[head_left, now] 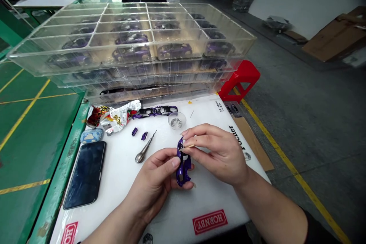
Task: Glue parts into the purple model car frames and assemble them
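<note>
A purple toy car body shell (183, 169) is held on its side in my left hand (160, 171), the thumb on its near face and fingers behind it. My right hand (220, 152) pinches a thin pale stick (190, 146), like a toothpick, its tip against the shell's upper end. The fingers partly hide that end. Just beyond the hands stands a small clear dish (177, 121) with tiny clear pieces in it. A metal-handled pointed tool (145, 148) and two small purple parts (144, 136) lie to the left.
Stacked clear compartment trays (154, 66) with purple car shells fill the back of the white tabletop (122, 194). More purple shells (156, 111), a torn snack wrapper (117, 118), a blue-and-white item (92, 135) and a phone (85, 175) lie around. A red stool (243, 78) stands behind right.
</note>
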### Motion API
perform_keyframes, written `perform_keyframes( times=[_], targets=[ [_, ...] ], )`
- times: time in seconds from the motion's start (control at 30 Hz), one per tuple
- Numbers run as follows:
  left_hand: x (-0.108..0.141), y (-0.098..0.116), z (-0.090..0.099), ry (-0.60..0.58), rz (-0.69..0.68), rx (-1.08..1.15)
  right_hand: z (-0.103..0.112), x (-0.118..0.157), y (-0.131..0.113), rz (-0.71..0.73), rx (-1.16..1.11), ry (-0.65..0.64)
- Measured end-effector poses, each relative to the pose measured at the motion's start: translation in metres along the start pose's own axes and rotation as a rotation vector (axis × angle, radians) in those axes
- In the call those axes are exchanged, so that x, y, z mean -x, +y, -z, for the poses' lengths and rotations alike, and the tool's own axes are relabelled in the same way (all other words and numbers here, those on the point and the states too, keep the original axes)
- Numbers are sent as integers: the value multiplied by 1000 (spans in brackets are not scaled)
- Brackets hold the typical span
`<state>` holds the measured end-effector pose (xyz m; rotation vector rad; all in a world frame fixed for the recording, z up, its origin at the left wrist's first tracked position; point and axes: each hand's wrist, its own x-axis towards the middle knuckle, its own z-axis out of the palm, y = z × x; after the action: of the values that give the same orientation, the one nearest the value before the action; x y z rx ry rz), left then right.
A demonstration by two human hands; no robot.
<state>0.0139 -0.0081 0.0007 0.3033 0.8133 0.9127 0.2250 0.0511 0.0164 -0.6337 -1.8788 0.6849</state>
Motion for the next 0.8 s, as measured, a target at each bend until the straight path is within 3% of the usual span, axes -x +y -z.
perform_keyframes(
  times=[0.8],
  targets=[
    [1,-1,-1,50,-63,-124,-6,2,-1,5,-23,6]
  ],
)
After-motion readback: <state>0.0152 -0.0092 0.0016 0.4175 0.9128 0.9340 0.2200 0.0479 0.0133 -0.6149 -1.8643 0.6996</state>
